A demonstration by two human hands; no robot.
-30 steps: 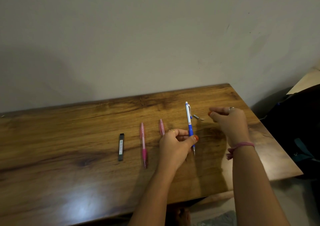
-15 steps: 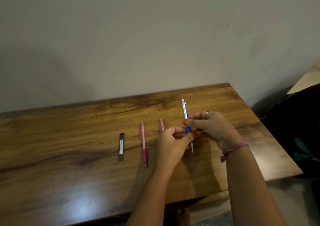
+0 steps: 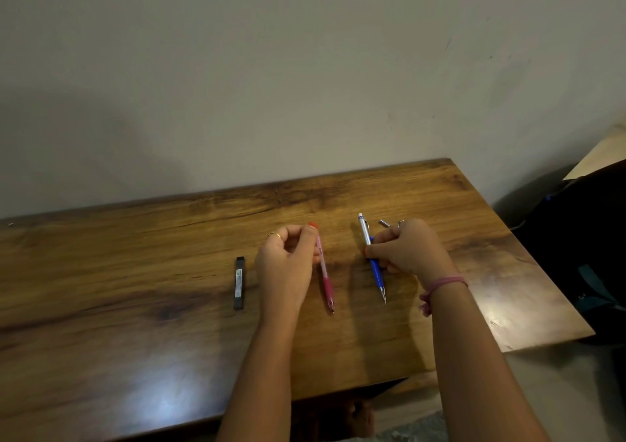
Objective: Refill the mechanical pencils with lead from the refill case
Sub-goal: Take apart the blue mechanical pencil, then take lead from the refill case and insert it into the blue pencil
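Observation:
My left hand (image 3: 286, 262) pinches the upper end of a pink mechanical pencil (image 3: 326, 277), whose tip points toward me just over the wooden table (image 3: 135, 306). My right hand (image 3: 408, 250) grips a blue and silver mechanical pencil (image 3: 375, 270) at its middle, tip toward me, white end pointing away. The black lead refill case (image 3: 239, 283) lies flat, left of my left hand. A small metal cap (image 3: 384, 223) rests on the table just beyond my right hand. A second pink pencil, seen earlier, is hidden under my left hand.
The table stands against a plain wall; its right edge (image 3: 528, 238) drops off beside a dark bag (image 3: 582, 255). A foot (image 3: 360, 414) shows under the front edge.
The blue pencil passed from my left hand to my right, which carried it a little to the right. My left hand moved left and closed on the pink pencil.

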